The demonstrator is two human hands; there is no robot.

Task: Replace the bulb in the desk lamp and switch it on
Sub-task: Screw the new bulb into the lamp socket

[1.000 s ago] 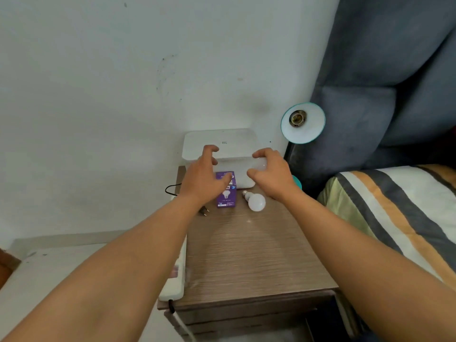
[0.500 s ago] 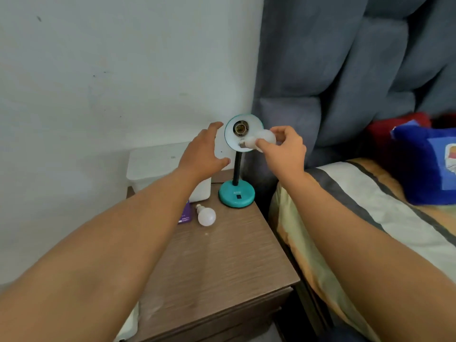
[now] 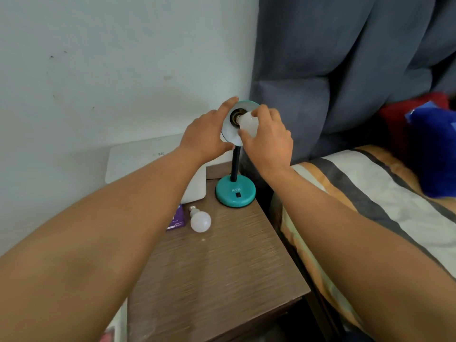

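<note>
Your right hand (image 3: pixel 265 139) holds the new bulb (image 3: pixel 248 124) with its metal base at the mouth of the socket (image 3: pixel 236 116) in the lamp shade (image 3: pixel 230 137). The fingertips (image 3: pixel 262 110) curl around the white globe, thumb below and the other fingers above, pinching it. Whether the thread has already caught in the socket cannot be told from this view.

Your left hand (image 3: pixel 206 133) steadies the shade from its left side. Its fingers are spread, the forefinger lying along the upper rim and the thumb pressed at the lower rim, so the shade sits between them.

The lamp stands at the back right corner of the wooden nightstand (image 3: pixel 222 267), on a teal base (image 3: pixel 235 193) with a dark neck (image 3: pixel 235 164). A small black switch (image 3: pixel 238 195) shows on the top of the base.

A second bulb (image 3: pixel 200 219) lies loose on the nightstand, apart from the lamp and just beside a purple box (image 3: pixel 176 219); it is judged to be the old one, already taken out. A white box (image 3: pixel 158 164) stands behind them against the wall.

Progress: removal appears done and the insertion is in hand. Left to do, as far as can be judged: turn the bulb until it seats fully, release the shade, then press the switch. The lamp is unlit.
</note>
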